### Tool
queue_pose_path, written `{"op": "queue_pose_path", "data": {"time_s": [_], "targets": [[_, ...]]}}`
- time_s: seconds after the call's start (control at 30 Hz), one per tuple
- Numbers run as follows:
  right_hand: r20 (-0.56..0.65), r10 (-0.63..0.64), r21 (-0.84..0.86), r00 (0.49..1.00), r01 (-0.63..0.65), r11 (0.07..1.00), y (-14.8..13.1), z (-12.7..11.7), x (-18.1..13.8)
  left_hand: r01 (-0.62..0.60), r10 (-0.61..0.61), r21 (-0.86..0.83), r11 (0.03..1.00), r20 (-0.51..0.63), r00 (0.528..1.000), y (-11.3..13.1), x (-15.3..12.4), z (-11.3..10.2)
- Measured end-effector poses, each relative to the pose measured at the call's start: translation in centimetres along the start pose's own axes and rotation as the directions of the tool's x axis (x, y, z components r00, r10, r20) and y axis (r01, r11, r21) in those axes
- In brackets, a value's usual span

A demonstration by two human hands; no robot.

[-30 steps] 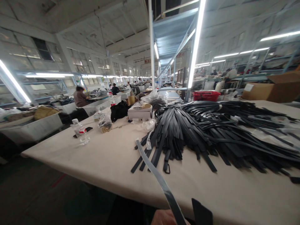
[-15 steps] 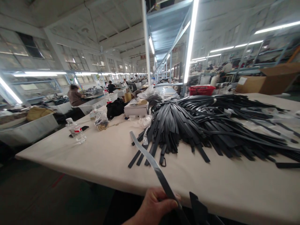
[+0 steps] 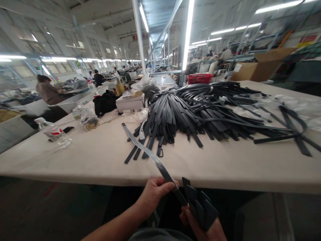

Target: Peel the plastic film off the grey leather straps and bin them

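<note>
A long black strap (image 3: 156,160) with a glossy face runs from the tabletop down past the table's front edge. Thumb and fingers of my left hand (image 3: 159,192) pinch it near the edge. Lower down, my right hand (image 3: 192,217) grips the strap's near end, its fingers partly hidden. Several short, wide black strap ends (image 3: 200,202) fan out over that hand and cover much of it. Beyond, a big heap of black straps (image 3: 173,117) lies spread on the table, one with a small metal loop (image 3: 160,153) at its end.
On the pale tabletop (image 3: 95,157), a plastic bottle (image 3: 54,132), a bag of small parts (image 3: 89,117), a black cloth bundle (image 3: 105,102) and a white box (image 3: 129,102) sit left. Behind stand a red basket (image 3: 200,78) and a cardboard box (image 3: 260,65). A seated person (image 3: 50,90) is far left.
The view has tilted down and turned right, so both hands now show. My right hand has come into sight at the strap's near end; my left still pinches the strap.
</note>
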State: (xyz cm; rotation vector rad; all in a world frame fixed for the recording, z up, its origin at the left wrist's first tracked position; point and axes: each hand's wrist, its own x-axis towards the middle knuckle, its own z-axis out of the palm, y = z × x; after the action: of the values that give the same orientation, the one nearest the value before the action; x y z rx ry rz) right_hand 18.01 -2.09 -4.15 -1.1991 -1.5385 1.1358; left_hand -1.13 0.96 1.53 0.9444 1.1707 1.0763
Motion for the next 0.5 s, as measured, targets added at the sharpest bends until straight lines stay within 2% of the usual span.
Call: {"op": "queue_pose_path", "data": {"time_s": [0.1, 0.17, 0.2, 0.27, 0.3, 0.4, 0.43, 0.5], "targets": [[-0.106, -0.012, 0.064, 0.994, 0.019, 0.998, -0.6, -0.9, 0.4, 0.115, -0.122, -0.143, 0.983, -0.037, 0.992, -0.4, 0.2, -0.4], [-0.172, -0.057, 0.048, 0.983, 0.067, 0.997, -0.9, -1.5, 1.0, 0.204, -0.216, -0.266, 0.942, -0.017, 0.976, -0.7, 0.3, -0.4], [-0.163, -0.093, 0.032, 0.982, 0.099, 0.995, -0.9, -1.7, 1.3, 0.243, -0.253, -0.308, 0.920, 0.010, 0.968, -0.9, 0.3, -0.3], [-0.041, -0.213, -0.001, 0.976, 0.213, 0.977, -1.1, -1.8, 2.0, 0.305, -0.295, -0.354, 0.884, 0.084, 0.952, -1.2, 0.2, -0.1], [0.046, -0.292, -0.008, 0.955, 0.293, 0.956, -1.2, -1.8, 2.4, 0.326, -0.299, -0.370, 0.870, 0.129, 0.945, -1.5, 0.1, 0.0], [0.250, -0.489, 0.010, 0.836, 0.503, 0.864, -1.8, -1.3, 3.7, 0.349, -0.265, -0.427, 0.834, 0.243, 0.933, -2.3, -0.3, 0.4], [0.279, -0.514, 0.023, 0.811, 0.530, 0.848, -2.1, -1.1, 4.0, 0.343, -0.248, -0.441, 0.829, 0.261, 0.933, -2.5, -0.4, 0.4], [0.301, -0.517, 0.063, 0.801, 0.524, 0.849, -2.8, -1.0, 4.2, 0.343, -0.240, -0.449, 0.825, 0.271, 0.932, -2.5, -0.4, 0.2]]}}
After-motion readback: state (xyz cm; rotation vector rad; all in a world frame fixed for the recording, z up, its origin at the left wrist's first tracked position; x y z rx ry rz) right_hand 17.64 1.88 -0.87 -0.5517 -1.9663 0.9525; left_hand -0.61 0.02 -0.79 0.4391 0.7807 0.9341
